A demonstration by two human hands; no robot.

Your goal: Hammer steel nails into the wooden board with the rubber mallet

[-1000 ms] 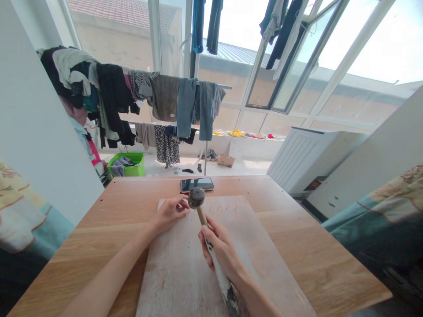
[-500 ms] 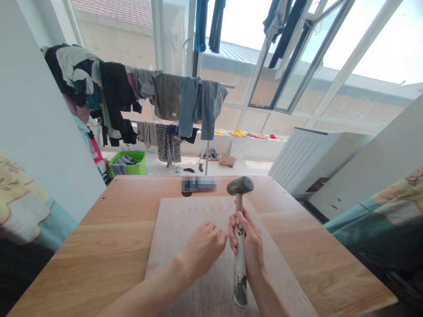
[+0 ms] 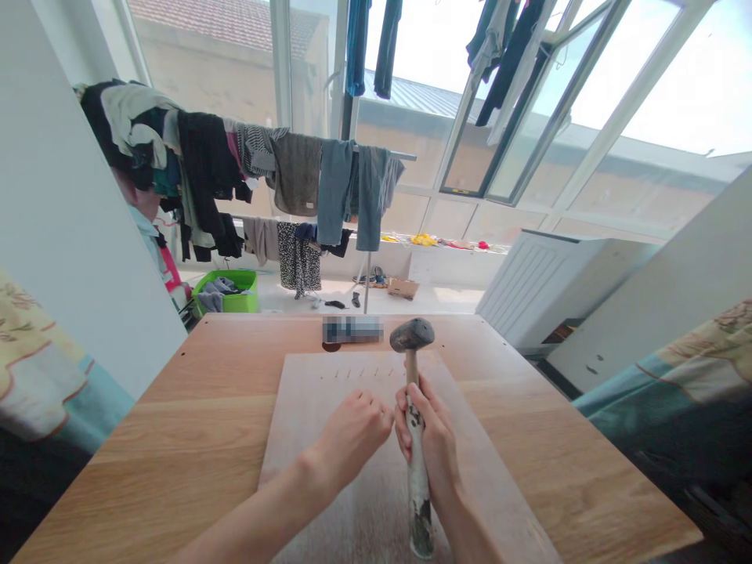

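My right hand is wrapped round the worn, paint-chipped handle of a hammer. Its dark, blunt head points up and away from me above the board's far edge. Beside it, my left hand is closed in a loose fist over the board; whatever its fingers hold, if anything, is hidden. Under both hands lies a pale wooden board. Several thin nails stand in a row near the board's far edge, just beyond my hands.
The board rests on a wood-grain table. A pixelated object lies at the table's far edge. Beyond it are a drying rack with clothes, a green basket and a white ribbed cabinet.
My right hand and the hammer have shifted a little left and slightly down. My left hand has moved slightly left, still closed.
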